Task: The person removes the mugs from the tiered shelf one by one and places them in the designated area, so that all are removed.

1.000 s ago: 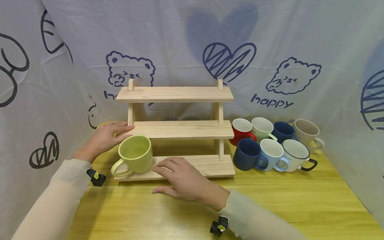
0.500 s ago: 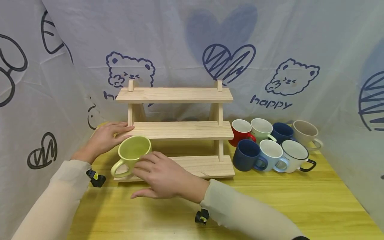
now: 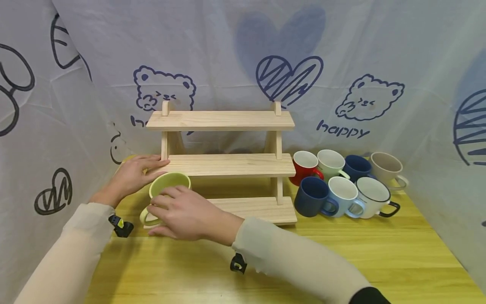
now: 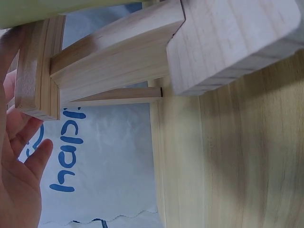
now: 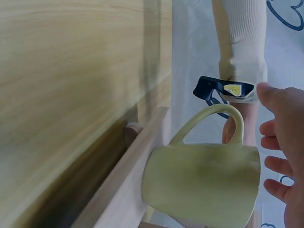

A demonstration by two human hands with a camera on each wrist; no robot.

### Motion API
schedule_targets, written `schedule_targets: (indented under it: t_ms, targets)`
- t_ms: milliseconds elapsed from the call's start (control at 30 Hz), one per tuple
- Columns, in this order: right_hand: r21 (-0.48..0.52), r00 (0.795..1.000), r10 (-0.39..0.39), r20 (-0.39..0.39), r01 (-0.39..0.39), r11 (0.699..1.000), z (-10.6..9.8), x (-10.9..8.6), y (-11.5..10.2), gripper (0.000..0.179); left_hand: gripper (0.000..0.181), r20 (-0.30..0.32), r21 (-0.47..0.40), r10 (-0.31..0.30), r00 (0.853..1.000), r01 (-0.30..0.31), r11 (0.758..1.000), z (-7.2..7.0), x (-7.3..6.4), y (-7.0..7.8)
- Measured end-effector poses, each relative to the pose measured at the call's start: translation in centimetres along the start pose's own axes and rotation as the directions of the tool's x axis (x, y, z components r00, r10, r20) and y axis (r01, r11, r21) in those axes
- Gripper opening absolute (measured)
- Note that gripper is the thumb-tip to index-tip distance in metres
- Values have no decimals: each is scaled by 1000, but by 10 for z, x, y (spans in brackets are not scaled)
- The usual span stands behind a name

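A yellow-green mug (image 3: 170, 180) stands near the left end of the lowest board of a three-tier wooden display shelf (image 3: 231, 164). My right hand (image 3: 186, 213) is in front of it and hides part of its body; its handle points left toward me. In the right wrist view, the fingers are loosely bent beside the mug (image 5: 202, 183), with a gap between them and it. My left hand (image 3: 134, 173) grips the left end of the middle board; in the left wrist view, that hand (image 4: 19, 175) has fingers behind the board.
To the right of the shelf several mugs are grouped: a red one (image 3: 300, 171), navy ones, a light blue one (image 3: 343, 196), a white one with a black handle (image 3: 373, 198) and a beige one (image 3: 387, 166). A printed cloth (image 3: 235, 50) hangs behind the wooden table (image 3: 322, 253).
My right hand has moved left, from beside the mug to in front of it, near the handle. The left hand, the mug and the shelf stay in place.
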State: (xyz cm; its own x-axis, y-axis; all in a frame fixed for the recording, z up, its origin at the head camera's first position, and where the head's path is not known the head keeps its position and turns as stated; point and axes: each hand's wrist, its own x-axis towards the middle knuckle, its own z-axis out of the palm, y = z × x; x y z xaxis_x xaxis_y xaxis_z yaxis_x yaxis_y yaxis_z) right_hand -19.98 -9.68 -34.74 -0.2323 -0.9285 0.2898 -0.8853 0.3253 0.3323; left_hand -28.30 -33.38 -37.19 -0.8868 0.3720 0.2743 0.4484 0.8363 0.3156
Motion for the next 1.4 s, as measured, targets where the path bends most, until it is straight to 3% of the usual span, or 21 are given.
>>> schedule_targets:
  t_ms: [300,767,1033,1167,1400]
  targets:
    - [19,990,-32,138,29,999,0,15,5,50,41,5,-5,-3,1000,3,1000,0,-1,0]
    - [-2,976,-101,192,103,995,5,14,8,50,41,5,-6,-5,1000,5,1000,0,-3,-1]
    - [50,975,-85,207,76,996,6,17,6,50,43,20,-18,-7,1000,7,1000,-2,-2,1]
    - [79,981,-69,179,56,995,4,11,7,46,46,32,-20,-14,999,15,1000,-2,0,2]
    - [31,998,-61,6,60,998,9,-5,4,44,52,40,-43,-58,998,60,997,-1,-1,1]
